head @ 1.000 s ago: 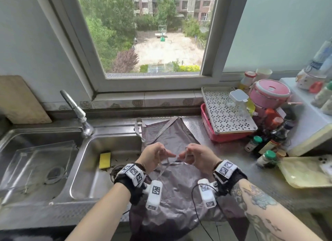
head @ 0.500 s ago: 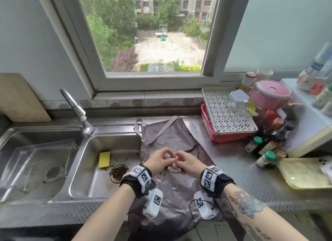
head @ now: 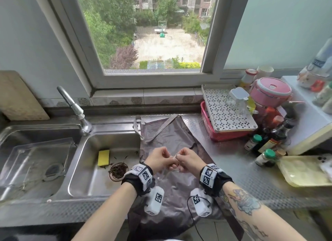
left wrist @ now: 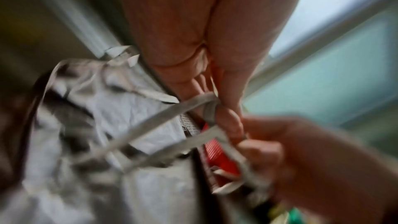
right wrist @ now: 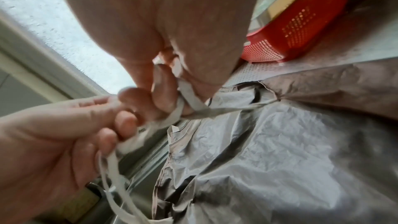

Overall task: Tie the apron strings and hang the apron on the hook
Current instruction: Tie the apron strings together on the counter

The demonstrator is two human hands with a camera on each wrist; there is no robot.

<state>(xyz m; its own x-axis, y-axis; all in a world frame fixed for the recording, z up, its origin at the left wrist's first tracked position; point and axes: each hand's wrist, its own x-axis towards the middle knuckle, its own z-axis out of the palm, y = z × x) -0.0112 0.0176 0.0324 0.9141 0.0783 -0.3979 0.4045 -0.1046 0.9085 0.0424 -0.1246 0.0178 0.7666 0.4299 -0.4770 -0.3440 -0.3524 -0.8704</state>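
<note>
Tying | left hand [head: 160, 159], right hand [head: 188, 160] each pinch apron strings [right wrist: 194, 106] | advise: keep even tension, cinch knot over apron [head: 172, 140].

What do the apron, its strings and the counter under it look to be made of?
Apron: thin coated or synthetic sheet, grey-brown, slightly glossy; it creases sharply like film. Strings: flat pale-grey woven-looking tape, matte, though blur leaves the weave unsure. Counter: brushed stainless steel, embossed with a fine dotted pattern, reflecting softly.
</note>
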